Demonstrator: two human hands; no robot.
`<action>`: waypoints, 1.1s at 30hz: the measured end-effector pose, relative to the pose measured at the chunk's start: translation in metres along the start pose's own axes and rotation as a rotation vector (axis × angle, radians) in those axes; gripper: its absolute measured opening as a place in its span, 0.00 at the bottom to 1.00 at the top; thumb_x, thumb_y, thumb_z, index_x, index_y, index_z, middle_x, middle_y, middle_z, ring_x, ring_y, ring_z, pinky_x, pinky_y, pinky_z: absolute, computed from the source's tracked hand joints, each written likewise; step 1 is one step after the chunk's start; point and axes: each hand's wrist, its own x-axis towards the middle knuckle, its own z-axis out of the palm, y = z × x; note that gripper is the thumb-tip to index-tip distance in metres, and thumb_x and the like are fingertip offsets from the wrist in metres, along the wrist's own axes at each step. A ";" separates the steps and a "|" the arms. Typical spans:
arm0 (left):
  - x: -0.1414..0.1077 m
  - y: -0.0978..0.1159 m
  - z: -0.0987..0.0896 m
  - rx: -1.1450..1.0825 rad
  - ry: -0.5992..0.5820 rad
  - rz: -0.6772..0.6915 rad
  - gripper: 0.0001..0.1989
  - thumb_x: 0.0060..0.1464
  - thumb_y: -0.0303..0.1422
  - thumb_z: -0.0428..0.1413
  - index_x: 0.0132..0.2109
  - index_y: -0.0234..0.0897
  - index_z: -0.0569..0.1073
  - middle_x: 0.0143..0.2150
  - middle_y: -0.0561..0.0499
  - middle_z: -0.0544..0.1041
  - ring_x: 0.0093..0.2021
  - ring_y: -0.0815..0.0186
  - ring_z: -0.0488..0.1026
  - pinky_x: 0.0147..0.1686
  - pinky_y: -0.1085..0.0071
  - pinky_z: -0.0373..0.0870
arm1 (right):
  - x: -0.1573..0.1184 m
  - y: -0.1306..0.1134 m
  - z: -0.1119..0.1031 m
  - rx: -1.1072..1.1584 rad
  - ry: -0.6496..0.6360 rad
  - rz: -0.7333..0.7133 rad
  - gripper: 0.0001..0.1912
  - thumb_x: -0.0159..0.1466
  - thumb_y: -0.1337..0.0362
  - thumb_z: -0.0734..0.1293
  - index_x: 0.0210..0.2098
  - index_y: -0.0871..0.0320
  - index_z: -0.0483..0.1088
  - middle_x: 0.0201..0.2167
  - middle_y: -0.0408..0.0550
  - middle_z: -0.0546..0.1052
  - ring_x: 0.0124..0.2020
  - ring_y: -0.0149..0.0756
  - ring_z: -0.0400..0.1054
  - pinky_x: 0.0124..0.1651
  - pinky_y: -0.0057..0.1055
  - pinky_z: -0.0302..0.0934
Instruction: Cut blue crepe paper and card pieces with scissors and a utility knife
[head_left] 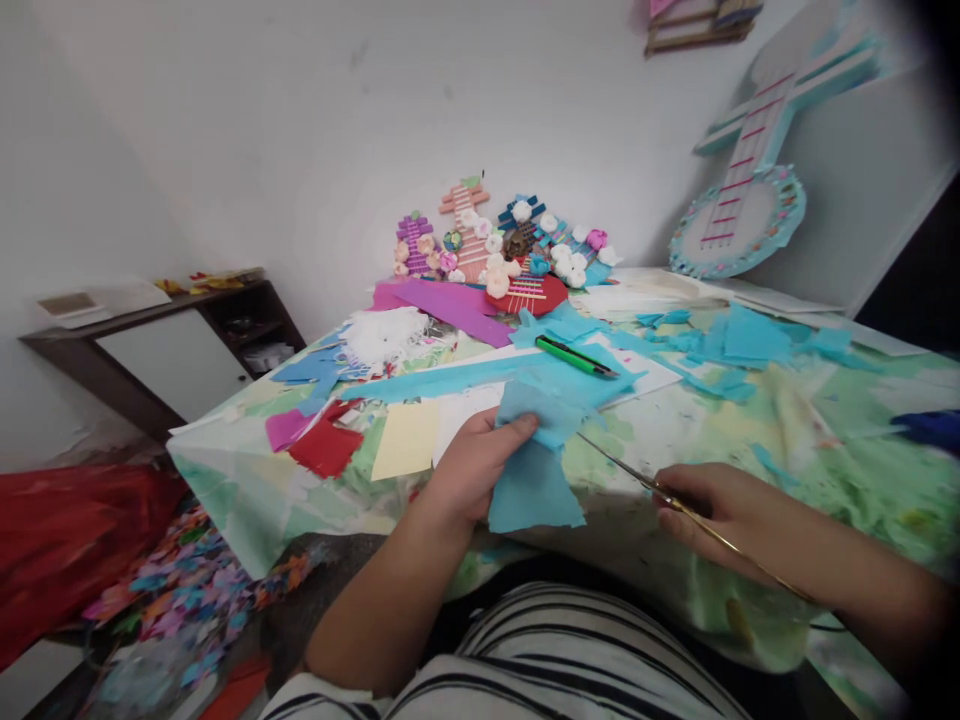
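Note:
My left hand (480,455) pinches a piece of light-blue crepe paper (536,490) with the thumb on top, just over the table's near edge. The paper hangs down in two broad flaps. In my right hand (724,510) is a pair of gold-handled scissors (645,482), the fingers wrapped around the handles. Their blades point left, with the tips close to the right side of the paper. Whether the tips touch it I cannot tell. Behind the paper a green utility knife (576,356) lies on more blue paper.
Blue paper scraps (742,335), purple paper (450,305), a red scrap (328,442) and a cream sheet (405,440) lie on the patterned tablecloth (817,490). Several small decorated paper instruments (471,235) stand at the wall. A large banjo-like model (739,215) leans at back right.

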 end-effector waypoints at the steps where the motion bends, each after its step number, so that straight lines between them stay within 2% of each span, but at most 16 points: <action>1: 0.000 0.000 0.000 0.013 0.001 -0.003 0.13 0.37 0.36 0.62 0.30 0.32 0.73 0.23 0.52 0.73 0.23 0.69 0.70 0.27 0.72 0.67 | 0.000 0.001 0.000 0.019 -0.008 -0.014 0.19 0.57 0.49 0.54 0.24 0.58 0.61 0.21 0.44 0.65 0.24 0.31 0.58 0.26 0.28 0.51; 5: -0.001 -0.002 0.003 0.086 0.011 -0.047 0.14 0.36 0.37 0.63 0.29 0.31 0.73 0.24 0.51 0.73 0.22 0.69 0.69 0.24 0.74 0.66 | 0.002 0.001 0.001 0.091 0.008 -0.067 0.17 0.57 0.51 0.56 0.24 0.58 0.62 0.20 0.43 0.64 0.22 0.29 0.56 0.24 0.27 0.49; 9: -0.003 -0.004 0.004 0.144 -0.020 -0.084 0.15 0.35 0.39 0.63 0.29 0.32 0.73 0.25 0.51 0.74 0.22 0.69 0.69 0.24 0.73 0.66 | 0.006 0.000 0.002 0.147 0.042 -0.040 0.17 0.55 0.51 0.58 0.23 0.59 0.63 0.19 0.43 0.65 0.21 0.29 0.56 0.22 0.27 0.47; 15: -0.003 -0.005 0.003 0.185 -0.036 -0.074 0.15 0.36 0.39 0.62 0.30 0.32 0.73 0.24 0.51 0.73 0.22 0.68 0.69 0.24 0.73 0.66 | 0.009 0.009 0.007 0.117 0.033 -0.076 0.18 0.53 0.49 0.59 0.21 0.58 0.63 0.17 0.42 0.65 0.20 0.29 0.56 0.21 0.27 0.46; 21: -0.004 -0.005 0.007 0.220 -0.031 -0.077 0.14 0.37 0.39 0.62 0.28 0.33 0.73 0.23 0.52 0.73 0.21 0.69 0.69 0.22 0.75 0.65 | 0.003 0.014 0.009 0.108 0.036 -0.020 0.18 0.53 0.50 0.60 0.18 0.59 0.61 0.15 0.41 0.62 0.19 0.28 0.53 0.20 0.26 0.44; 26: -0.003 -0.006 0.007 0.269 -0.034 -0.071 0.14 0.38 0.40 0.60 0.30 0.33 0.73 0.23 0.51 0.73 0.21 0.69 0.68 0.23 0.74 0.66 | -0.004 0.014 0.010 0.050 0.098 -0.047 0.16 0.53 0.51 0.60 0.21 0.58 0.63 0.18 0.42 0.63 0.20 0.29 0.53 0.22 0.27 0.45; 33: -0.005 -0.005 0.013 0.384 -0.090 -0.067 0.14 0.41 0.41 0.59 0.31 0.33 0.73 0.25 0.51 0.73 0.23 0.69 0.68 0.24 0.75 0.64 | -0.004 0.009 0.006 0.112 0.073 -0.047 0.15 0.54 0.53 0.59 0.21 0.58 0.63 0.17 0.42 0.64 0.20 0.28 0.54 0.21 0.27 0.45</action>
